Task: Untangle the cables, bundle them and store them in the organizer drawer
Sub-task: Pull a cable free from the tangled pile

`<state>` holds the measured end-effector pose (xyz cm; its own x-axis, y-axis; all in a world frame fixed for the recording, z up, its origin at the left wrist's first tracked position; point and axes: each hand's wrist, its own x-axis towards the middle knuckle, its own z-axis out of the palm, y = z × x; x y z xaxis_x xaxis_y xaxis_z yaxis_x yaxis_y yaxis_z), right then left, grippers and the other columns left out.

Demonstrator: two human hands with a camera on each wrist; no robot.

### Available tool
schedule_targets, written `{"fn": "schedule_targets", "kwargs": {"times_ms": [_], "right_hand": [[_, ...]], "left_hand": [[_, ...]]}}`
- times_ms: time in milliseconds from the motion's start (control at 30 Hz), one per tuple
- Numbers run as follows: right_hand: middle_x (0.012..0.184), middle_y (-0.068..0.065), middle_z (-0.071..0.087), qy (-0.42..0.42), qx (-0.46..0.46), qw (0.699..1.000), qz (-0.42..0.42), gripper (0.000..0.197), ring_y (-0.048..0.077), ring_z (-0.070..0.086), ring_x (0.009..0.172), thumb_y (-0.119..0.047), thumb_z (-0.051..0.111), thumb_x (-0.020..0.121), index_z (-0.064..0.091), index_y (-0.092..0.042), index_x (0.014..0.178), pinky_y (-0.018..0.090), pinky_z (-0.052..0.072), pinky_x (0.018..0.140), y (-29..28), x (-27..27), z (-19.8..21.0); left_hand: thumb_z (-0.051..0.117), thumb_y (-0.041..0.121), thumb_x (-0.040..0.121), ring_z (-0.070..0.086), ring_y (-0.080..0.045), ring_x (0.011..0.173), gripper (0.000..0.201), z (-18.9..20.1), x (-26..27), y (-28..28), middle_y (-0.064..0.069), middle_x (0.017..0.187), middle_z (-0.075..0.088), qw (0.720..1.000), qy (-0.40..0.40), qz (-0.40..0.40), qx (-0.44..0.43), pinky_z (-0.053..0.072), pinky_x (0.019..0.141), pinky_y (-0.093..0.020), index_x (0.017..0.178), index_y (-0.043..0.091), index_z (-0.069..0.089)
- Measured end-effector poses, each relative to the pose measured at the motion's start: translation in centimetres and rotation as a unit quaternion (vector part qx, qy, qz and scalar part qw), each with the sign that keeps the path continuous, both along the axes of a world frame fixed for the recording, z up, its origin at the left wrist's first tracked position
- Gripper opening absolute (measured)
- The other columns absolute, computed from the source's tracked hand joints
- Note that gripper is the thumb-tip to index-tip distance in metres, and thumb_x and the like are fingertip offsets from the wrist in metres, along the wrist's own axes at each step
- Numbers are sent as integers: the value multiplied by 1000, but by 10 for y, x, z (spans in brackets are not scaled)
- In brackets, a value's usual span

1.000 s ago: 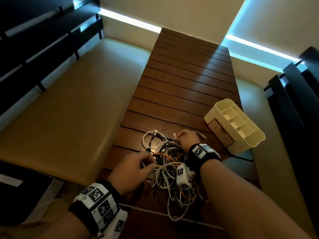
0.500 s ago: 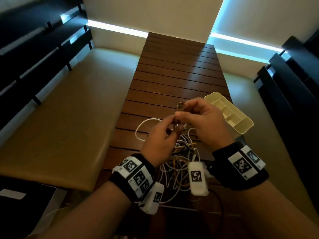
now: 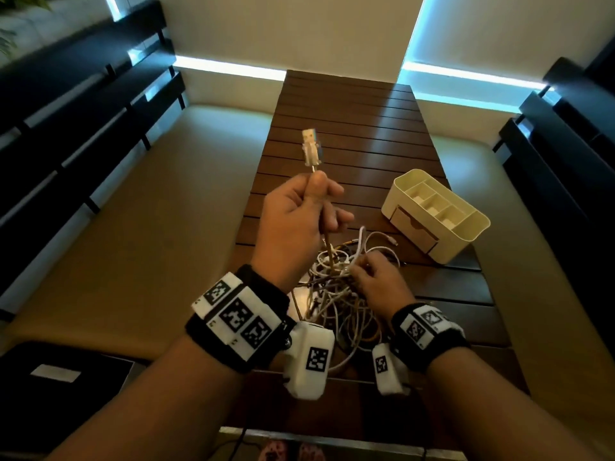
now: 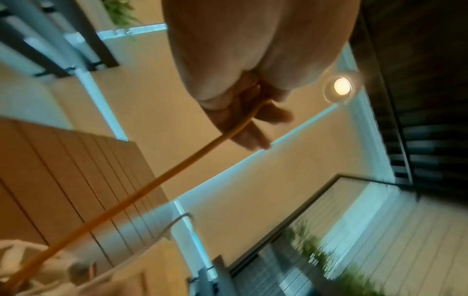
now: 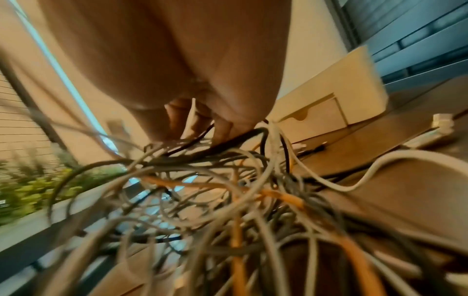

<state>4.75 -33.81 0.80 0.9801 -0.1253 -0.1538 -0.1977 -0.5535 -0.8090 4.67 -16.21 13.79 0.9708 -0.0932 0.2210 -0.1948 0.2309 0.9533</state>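
A tangle of white, grey, black and orange cables [image 3: 336,294] [image 5: 228,190] lies on the wooden table [image 3: 349,128]. My left hand [image 3: 299,221] [image 4: 243,112] is raised above the pile and pinches an orange cable [image 4: 142,192] just below its white USB plug [image 3: 311,148], which points upward. The cable runs taut from that hand down into the tangle. My right hand [image 3: 376,281] [image 5: 202,120] is down on the pile, fingers curled round a few strands. The cream organizer [image 3: 436,214] [image 5: 326,100] stands to the right, its front drawer [image 3: 412,232] closed.
Beige cushioned benches [image 3: 133,244] run along both sides of the table, with dark slatted backs behind them. A white plug [image 5: 442,122] lies on the table at the right. A dark box with a white label [image 3: 56,374] sits at the lower left.
My left hand has lifted the orange cable's plug end higher and drawn it taut. My right hand has let go of the plug and dropped back onto the tangle.
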Motion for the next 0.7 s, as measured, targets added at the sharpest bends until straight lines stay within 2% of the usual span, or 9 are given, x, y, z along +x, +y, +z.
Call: {"fn": "schedule_targets", "kwargs": {"times_ms": [133, 233, 267, 333, 400, 467, 533, 600, 700], "right_hand": [[101, 3, 64, 66, -217, 974, 1, 17, 23, 61, 93, -34, 55, 97, 64, -20, 96, 40, 52, 85, -22, 18, 11], [99, -4, 60, -27, -319, 947, -8, 16, 20, 60, 86, -35, 59, 90, 63, -23, 99, 39, 54, 79, -13, 14, 48], [101, -6, 57, -91, -303, 949, -1, 17, 17, 59, 86, -32, 60, 89, 62, -23, 103, 37, 54, 78, -7, 7, 61], [108, -9, 54, -164, -157, 973, 40, 27, 8, 58, 89, -22, 63, 87, 59, -25, 113, 26, 54, 74, 13, -13, 85], [108, -11, 57, -118, 22, 986, 114, 36, 0, 58, 89, -15, 64, 88, 55, -28, 120, 16, 51, 68, 38, -33, 95], [102, -8, 62, -71, 93, 980, 160, 25, -5, 59, 84, -19, 63, 94, 58, -23, 118, 12, 49, 66, 56, -42, 84], [90, -7, 62, -64, 84, 983, 151, 14, -4, 56, 75, -29, 54, 100, 61, -19, 107, 17, 45, 66, 61, -40, 63], [88, -4, 61, -50, 33, 987, 152, 21, 4, 56, 77, -36, 45, 102, 61, -21, 101, 26, 45, 69, 53, -34, 41], [83, -3, 58, -24, -60, 982, 177, 23, 13, 54, 76, -38, 44, 102, 60, -25, 93, 39, 48, 72, 37, -26, 18]], "left_hand": [[37, 21, 106, 57, -14, 52, 26, 10, -10, 14, 3, 54, 48, 997, 35, -4, -67, 49, 51, -25, 101, 10, 59], [35, 13, 106, 59, -14, 52, 22, 3, -11, 19, 1, 68, 61, 996, 70, -1, -54, 51, 49, -27, 115, 9, 55], [35, 11, 106, 61, -14, 52, 22, -1, -11, 19, 1, 74, 64, 996, 81, 0, -48, 52, 50, -29, 117, 8, 54], [35, 9, 106, 62, -13, 56, 22, -4, -12, 18, 0, 80, 65, 995, 93, -4, -41, 54, 55, -29, 117, 7, 55], [36, 9, 106, 61, -13, 58, 22, -2, -14, 16, -2, 77, 65, 994, 98, -23, -45, 54, 59, -27, 112, 7, 57], [36, 11, 106, 55, -12, 57, 23, 3, -17, 15, -1, 72, 62, 993, 100, -39, -47, 50, 57, -26, 108, 9, 60], [37, 16, 106, 45, -11, 53, 26, 12, -18, 18, 2, 65, 56, 993, 100, -32, -49, 40, 54, -26, 104, 12, 62], [37, 20, 106, 36, -10, 50, 28, 25, -18, 26, 4, 61, 48, 993, 91, -15, -69, 33, 52, -26, 106, 10, 63], [36, 22, 106, 30, -11, 47, 29, 40, -18, 40, 3, 60, 41, 995, 60, -4, -81, 30, 49, -25, 104, 9, 62]]}}
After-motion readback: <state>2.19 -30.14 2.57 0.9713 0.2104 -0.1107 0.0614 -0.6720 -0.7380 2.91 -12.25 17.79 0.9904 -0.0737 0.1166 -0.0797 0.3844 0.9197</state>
